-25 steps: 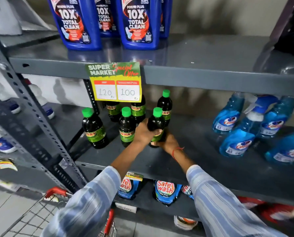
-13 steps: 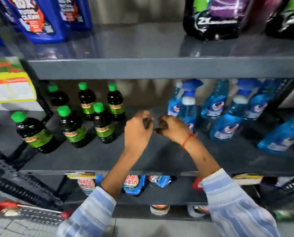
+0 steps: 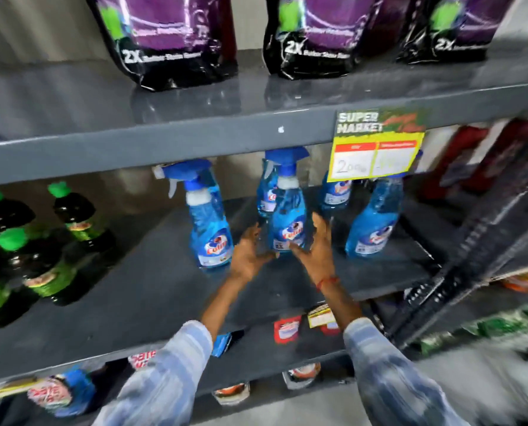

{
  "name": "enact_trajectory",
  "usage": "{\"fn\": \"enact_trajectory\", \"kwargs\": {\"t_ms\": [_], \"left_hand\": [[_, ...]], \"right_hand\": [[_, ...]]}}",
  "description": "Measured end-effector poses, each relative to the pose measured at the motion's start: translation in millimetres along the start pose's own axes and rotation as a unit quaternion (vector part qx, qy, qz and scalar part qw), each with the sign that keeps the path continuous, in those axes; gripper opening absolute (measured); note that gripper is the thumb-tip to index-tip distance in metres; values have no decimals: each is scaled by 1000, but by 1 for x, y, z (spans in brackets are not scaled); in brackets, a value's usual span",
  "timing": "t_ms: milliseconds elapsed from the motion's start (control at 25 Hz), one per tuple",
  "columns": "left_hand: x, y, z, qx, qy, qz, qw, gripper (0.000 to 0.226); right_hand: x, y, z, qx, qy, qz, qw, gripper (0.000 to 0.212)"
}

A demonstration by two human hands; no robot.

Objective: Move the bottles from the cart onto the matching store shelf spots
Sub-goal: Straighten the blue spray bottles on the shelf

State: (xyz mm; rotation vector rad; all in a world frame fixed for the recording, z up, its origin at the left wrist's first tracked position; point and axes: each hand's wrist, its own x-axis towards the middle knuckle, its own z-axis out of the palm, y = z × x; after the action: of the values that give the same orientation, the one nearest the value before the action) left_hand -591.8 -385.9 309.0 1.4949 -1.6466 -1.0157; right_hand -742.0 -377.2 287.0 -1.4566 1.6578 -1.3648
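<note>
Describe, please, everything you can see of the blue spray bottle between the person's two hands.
The spray bottle is clear blue plastic holding blue liquid, with a white collar, a blue trigger head and a front label with red lettering. It stands upright on the grey middle shelf, in front of another spray bottle. The left hand cups its left side and the right hand its right; how firm the grip is cannot be told through the blur.

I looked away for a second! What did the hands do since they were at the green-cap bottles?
Both hands let go of the dark bottle and moved right along the shelf. Now the left hand and right hand cup the middle blue spray bottle from either side. The green-capped dark bottles stayed standing on the middle shelf.
</note>
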Motion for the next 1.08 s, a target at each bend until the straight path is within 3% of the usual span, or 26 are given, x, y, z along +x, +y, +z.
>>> {"fn": "enact_trajectory", "kwargs": {"t_ms": [80, 200, 360, 640, 800, 1080], "left_hand": [[19, -7, 15, 25, -54, -25, 998, 88], [41, -18, 29, 22, -63, -33, 997, 82], [51, -32, 34, 15, -38, -35, 999, 78], [41, -38, 49, -4, -35, -56, 998, 66], [32, -35, 51, 38, -24, -41, 998, 59], [24, -33, 48, 58, -34, -14, 998, 65]], "right_hand": [[15, 22, -5, 38, -90, 73, 993, 83], [33, 39, -8, 48, -157, 136, 977, 65], [42, 46, -12, 3, -204, 119, 972, 67], [30, 53, -28, -47, -207, 101, 972, 67], [22, 53, -32, -55, -210, 99, 971, 65], [17, 53, -33, -70, -228, 115, 964, 69]]}}
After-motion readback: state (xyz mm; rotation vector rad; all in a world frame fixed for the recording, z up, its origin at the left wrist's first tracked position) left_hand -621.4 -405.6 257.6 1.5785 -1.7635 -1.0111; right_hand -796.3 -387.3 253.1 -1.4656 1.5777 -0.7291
